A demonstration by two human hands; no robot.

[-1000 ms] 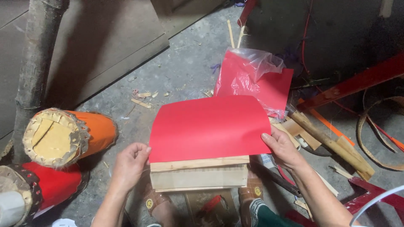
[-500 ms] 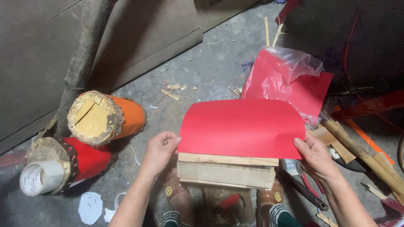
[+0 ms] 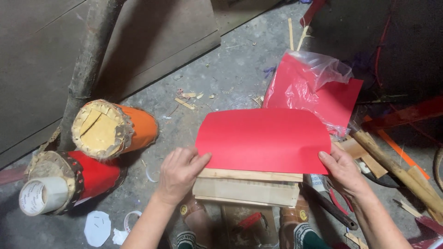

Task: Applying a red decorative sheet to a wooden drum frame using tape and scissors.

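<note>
A red sheet of stiff paper [image 3: 263,138] lies curved over a stack of pale wooden boards [image 3: 247,186] in front of me. My left hand [image 3: 180,173] presses on its lower left corner, fingers spread flat. At the lower right edge of the sheet my right hand [image 3: 344,170] holds it down in the same way. Both hands rest on the sheet rather than close around it.
More red sheets in a clear plastic bag [image 3: 318,83] lie behind. An orange drum [image 3: 115,129] and a red drum [image 3: 69,177] lie at left, with a tape roll [image 3: 41,196]. Wooden sticks [image 3: 397,168] lie at right. My sandalled feet [image 3: 295,221] sit below the boards.
The view has shifted left, so the drums and tape roll show more fully. The sheet and both hands keep their places on the boards.
</note>
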